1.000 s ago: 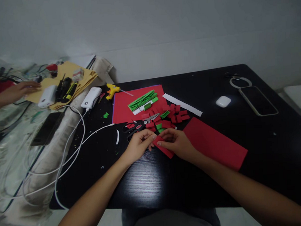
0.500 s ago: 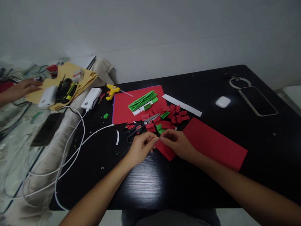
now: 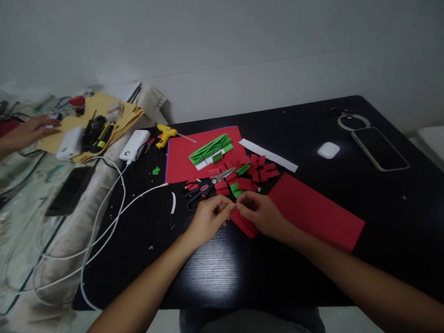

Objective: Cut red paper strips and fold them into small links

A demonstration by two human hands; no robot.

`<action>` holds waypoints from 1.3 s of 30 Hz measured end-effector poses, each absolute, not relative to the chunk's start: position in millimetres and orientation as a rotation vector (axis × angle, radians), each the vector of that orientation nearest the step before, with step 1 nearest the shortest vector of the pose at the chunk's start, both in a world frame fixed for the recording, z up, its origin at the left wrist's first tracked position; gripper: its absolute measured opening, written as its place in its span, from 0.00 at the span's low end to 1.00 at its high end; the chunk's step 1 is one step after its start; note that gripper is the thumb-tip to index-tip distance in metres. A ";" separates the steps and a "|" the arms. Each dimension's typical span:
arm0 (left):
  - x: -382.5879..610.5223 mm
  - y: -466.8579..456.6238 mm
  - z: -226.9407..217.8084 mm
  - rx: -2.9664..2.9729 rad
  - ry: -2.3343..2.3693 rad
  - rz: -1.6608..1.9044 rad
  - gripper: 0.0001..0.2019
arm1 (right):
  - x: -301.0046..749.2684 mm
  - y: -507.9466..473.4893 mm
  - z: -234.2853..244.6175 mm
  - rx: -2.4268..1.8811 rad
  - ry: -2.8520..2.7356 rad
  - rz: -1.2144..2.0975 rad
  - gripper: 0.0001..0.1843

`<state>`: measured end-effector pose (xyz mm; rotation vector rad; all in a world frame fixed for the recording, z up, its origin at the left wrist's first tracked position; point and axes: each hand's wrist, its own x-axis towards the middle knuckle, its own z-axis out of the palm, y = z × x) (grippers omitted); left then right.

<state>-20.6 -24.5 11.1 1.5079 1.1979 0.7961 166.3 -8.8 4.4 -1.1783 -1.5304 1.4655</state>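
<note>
My left hand [image 3: 213, 216] and my right hand [image 3: 260, 213] meet at the fingertips over the near middle of the table. Both are closed in a pinch at the upper end of a folded red paper piece [image 3: 247, 227], which slants down between them; the exact grip is hidden by the fingers. Just beyond lie small cut red paper pieces [image 3: 258, 170] and a bit of green paper [image 3: 236, 190]. Black-handled scissors [image 3: 204, 185] rest partly opened beside them, blades pointing right. A larger red sheet [image 3: 318, 211] lies flat under and beside my right forearm.
Folded green paper strips [image 3: 210, 150] lie on a red sheet [image 3: 178, 168]. Around them are a white paper strip [image 3: 268, 154], a yellow glue gun [image 3: 166, 135], a power bank [image 3: 134, 145] with a white cable, an earbud case [image 3: 328, 150] and a phone [image 3: 379, 149]. Another person's hand [image 3: 35, 130] is at far left.
My hands stay nearly in place, the fingertips shifting only slightly at the red paper. The other person's hand at the left has moved a little.
</note>
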 end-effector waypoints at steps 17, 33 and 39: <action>-22.9 -22.3 10.2 1.545 1.182 0.755 0.11 | 168.2 -8.3 3.3 -1.188 -1.592 1.444 0.05; -24.9 -19.0 12.0 1.489 1.155 0.748 0.09 | 167.9 -7.2 7.4 -1.158 -1.606 1.442 0.08; -24.4 -20.8 11.6 1.530 1.192 0.740 0.09 | 167.4 -7.4 4.6 -1.178 -1.610 1.437 0.06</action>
